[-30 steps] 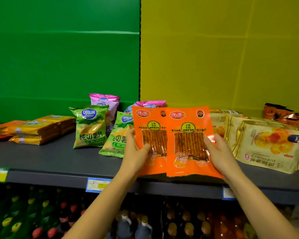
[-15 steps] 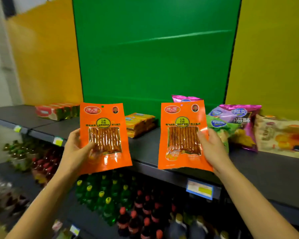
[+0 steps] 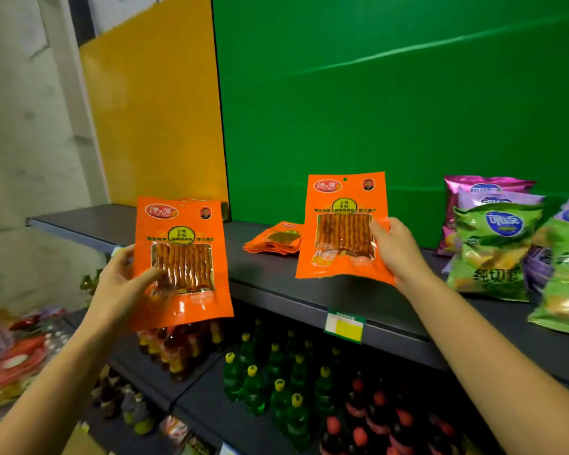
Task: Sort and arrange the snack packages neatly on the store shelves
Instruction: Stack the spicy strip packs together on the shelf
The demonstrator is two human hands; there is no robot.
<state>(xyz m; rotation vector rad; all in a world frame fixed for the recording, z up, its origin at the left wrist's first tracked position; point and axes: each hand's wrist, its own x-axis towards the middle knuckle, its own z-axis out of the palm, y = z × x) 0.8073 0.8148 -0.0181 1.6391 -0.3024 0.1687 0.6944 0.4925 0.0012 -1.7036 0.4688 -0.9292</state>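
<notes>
Head view. Gripped the left orange packet [image 3: 181, 234] in the left hand [image 3: 122, 284], thumb curled across the clear window on its front, the other fingers hidden behind. Held it upright in the air, out in front of the left part of the shelf [image 3: 270, 274] and apart from it.

Pinched the right orange packet [image 3: 339, 198] by its right edge in the right hand [image 3: 399, 254], thumb on the front, fingers behind. Held it upright over the shelf, lower edge close to the board; could not tell whether touching.

Saw a low pile of orange packets [image 3: 275, 239] flat on the shelf, further back, between the two held ones. Saw green chip bags [image 3: 493, 257] standing at the right of the same shelf, with purple chip bags [image 3: 488, 190] behind them against the green back panel [image 3: 375, 93].

Noted a green-and-yellow price tag [image 3: 344, 326] on the shelf's front edge. Noted green bottles [image 3: 276, 392] with yellow caps and dark bottles [image 3: 375, 418] with red caps on the lower shelves.
</notes>
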